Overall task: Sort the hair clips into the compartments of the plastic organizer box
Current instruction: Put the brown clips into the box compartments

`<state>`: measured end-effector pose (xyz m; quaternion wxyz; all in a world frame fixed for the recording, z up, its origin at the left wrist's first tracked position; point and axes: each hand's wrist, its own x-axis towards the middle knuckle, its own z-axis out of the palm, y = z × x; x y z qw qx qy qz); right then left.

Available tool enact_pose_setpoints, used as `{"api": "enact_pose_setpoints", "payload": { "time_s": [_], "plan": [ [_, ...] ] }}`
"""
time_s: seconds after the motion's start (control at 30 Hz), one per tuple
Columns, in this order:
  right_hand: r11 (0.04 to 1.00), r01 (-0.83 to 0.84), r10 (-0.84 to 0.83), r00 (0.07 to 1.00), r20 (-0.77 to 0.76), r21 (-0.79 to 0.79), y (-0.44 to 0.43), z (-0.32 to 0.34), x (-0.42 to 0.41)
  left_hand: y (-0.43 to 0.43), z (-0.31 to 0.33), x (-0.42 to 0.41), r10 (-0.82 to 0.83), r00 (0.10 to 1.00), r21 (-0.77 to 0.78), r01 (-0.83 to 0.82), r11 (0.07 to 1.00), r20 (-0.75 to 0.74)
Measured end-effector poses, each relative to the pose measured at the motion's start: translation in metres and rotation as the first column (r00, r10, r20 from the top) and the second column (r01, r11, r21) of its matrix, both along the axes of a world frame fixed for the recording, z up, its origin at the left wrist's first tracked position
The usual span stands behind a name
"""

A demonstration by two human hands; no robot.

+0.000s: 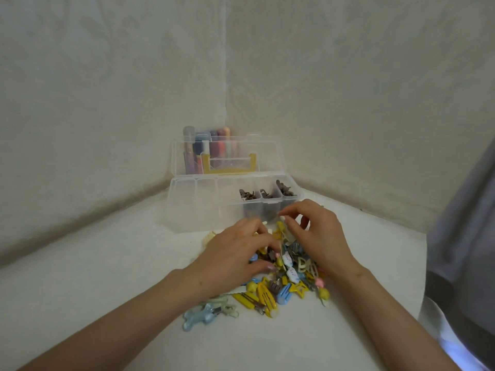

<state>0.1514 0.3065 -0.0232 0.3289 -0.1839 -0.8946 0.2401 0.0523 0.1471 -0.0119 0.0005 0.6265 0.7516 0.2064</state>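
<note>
While the left hand rests on the clips, grip unclear, the right hand pinches a pale clip.

Organizer box blocks ahead; table left of clip pile seems open.

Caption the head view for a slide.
Left hand on the clip pile, right hand pinching a clip, before the open box.
</note>
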Motion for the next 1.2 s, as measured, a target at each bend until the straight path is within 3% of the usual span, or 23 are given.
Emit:
{"api": "enact_pose_setpoints", "payload": {
  "time_s": [0.17, 0.37, 0.57, 0.73, 0.93, 1.2],
  "plan": [
    [1.000, 0.007, -0.007, 1.000, 0.006, 0.003, 0.002, -0.001, 0.001, -0.003, -0.002, -0.009, 0.042, 0.999, 0.047, -0.042, 0.998, 0.014],
    [1.000, 0.022, -0.022, 1.000, 0.006, -0.010, 0.004, -0.001, 0.001, -0.007, 0.005, -0.016, 0.057, 0.985, 0.120, -0.077, 0.990, 0.160],
    [1.000, 0.020, -0.020, 1.000, 0.020, -0.018, 0.004, 0.000, 0.002, -0.011, 0.007, -0.027, 0.053, 0.995, -0.088, -0.046, 0.995, 0.082],
    [0.999, 0.019, -0.018, 1.000, 0.017, -0.028, 0.005, 0.000, 0.002, -0.010, 0.007, -0.027, 0.060, 0.994, -0.102, -0.051, 0.993, 0.096],
    [0.999, 0.014, -0.013, 1.000, 0.010, -0.035, 0.005, 0.000, 0.003, -0.010, 0.009, -0.025, 0.067, 0.989, -0.001, -0.068, 0.998, 0.129],
    [1.000, -0.001, 0.001, 1.000, 0.021, -0.015, 0.006, 0.000, 0.001, 0.000, 0.044, -0.045, 0.121, 0.940, 0.286, -0.217, 0.933, 0.319]
  ]
}}
